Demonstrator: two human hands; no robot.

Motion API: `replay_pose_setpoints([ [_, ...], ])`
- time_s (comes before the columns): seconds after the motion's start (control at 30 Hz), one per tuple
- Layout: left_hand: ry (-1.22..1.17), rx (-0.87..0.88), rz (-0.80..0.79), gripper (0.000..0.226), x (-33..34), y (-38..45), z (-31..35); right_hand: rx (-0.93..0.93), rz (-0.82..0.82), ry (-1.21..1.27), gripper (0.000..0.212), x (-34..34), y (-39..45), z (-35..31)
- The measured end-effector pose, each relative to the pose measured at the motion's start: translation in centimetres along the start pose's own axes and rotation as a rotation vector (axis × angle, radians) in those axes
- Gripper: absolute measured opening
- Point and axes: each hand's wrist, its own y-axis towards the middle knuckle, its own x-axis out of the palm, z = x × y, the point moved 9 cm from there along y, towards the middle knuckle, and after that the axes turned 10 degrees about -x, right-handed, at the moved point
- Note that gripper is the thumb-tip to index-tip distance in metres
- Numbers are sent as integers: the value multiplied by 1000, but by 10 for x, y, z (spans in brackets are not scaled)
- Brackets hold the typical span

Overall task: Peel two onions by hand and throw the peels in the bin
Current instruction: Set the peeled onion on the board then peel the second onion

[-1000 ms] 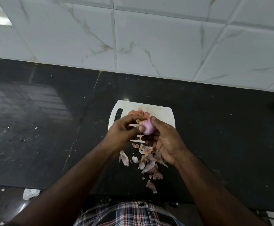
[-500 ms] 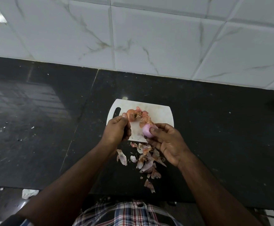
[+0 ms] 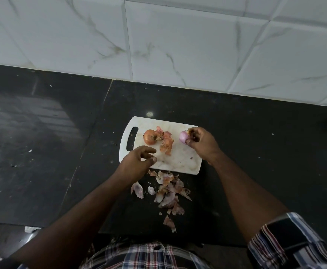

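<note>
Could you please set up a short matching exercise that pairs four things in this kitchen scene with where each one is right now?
Things:
1. peeled onion
2. unpeeled onion
3. pile of peels
4. left hand

Places:
A. on the dark counter, just in front of the cutting board
B. held in the right hand at the board's right end
C. lying on the board near its handle slot
D. over the board's near left corner, holding nothing

Pairs: 1-B, 2-C, 3-A, 4-D
</note>
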Motion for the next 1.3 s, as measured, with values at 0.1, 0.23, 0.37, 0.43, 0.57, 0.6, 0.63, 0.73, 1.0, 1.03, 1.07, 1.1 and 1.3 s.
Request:
replay_pose_setpoints([
  [0.1,-13,0,32,24,-3,3,-2,-25,-54,-115,46,2,7,-1],
  [0.23,18,15,72,35,-8,10,1,-7,-99,-116,53,-1,13,7],
  [0.37,40,52,140,44,-13,16,10,14,-124,-79,59,-1,14,15],
  [0.43,66,66,189,49,-17,20,14,12,-124,-80,64,-2,14,16],
  [0.57,166,87,283,52,-25,31,17,31,-131,-83,73,-6,13,20],
  [0.6,176,84,291,55,-26,34,17,32,-132,-77,76,-6,13,22],
  [0.63,180,79,293,59,-26,36,16,29,-135,-72,78,-6,12,21],
  [0.73,195,42,269,76,-28,49,14,34,-130,-41,83,-7,10,23],
  [1.0,354,57,137,77,-15,74,35,56,68,32,63,-25,-5,27],
  [1.03,363,62,146,72,-15,75,35,66,117,54,55,-29,-9,29],
  [1.07,358,66,160,68,-17,74,35,74,164,68,45,-32,-12,32],
  [1.1,340,73,169,64,-18,73,35,84,208,72,34,-36,-17,32],
  [1.3,7,65,71,57,-25,31,17,142,451,389,32,-45,-69,17],
])
